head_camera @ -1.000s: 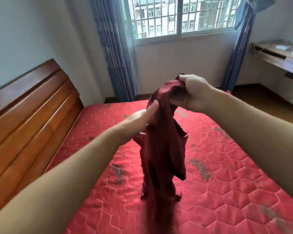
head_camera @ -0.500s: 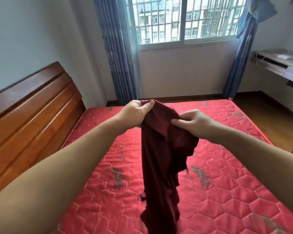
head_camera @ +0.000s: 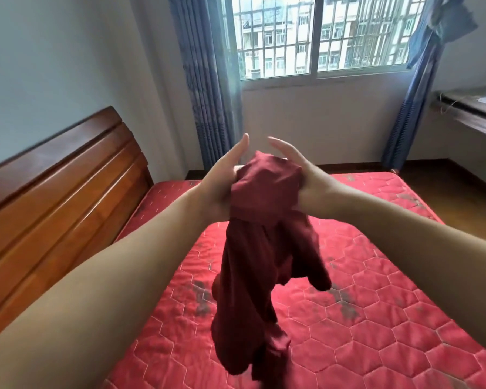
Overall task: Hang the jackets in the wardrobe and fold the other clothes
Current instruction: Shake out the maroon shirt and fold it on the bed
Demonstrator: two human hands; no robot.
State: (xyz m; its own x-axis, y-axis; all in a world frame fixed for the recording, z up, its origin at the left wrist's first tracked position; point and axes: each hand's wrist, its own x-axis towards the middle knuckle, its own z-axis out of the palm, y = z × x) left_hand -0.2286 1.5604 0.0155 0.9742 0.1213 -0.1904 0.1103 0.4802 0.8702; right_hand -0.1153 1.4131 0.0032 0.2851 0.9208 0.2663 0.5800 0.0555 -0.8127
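**Above the mattress, garment bunched between both palms**

Above the red mattress [head_camera: 376, 318], at the centre of your view, you hold the dark red garment [head_camera: 267, 248] up in the air so that its length hangs free. That looks like a way to find its shape before folding. Only its lowest end, toward 6 o'clock, reaches down near the quilted surface; whether it touches is hard to tell.

Your left hand [head_camera: 222, 181] presses the bunched top from 9 o'clock, fingers straight and pointing up toward 12. Your right hand [head_camera: 300, 175] meets it from 3 o'clock, fingers also extended. The cloth is squeezed between both palms; whether either thumb hooks into it is hidden behind the fabric.

Both forearms reach forward and converge, elbows out of view. The wooden headboard [head_camera: 54, 192] lies at 9 o'clock, the window [head_camera: 320, 37] at 12.
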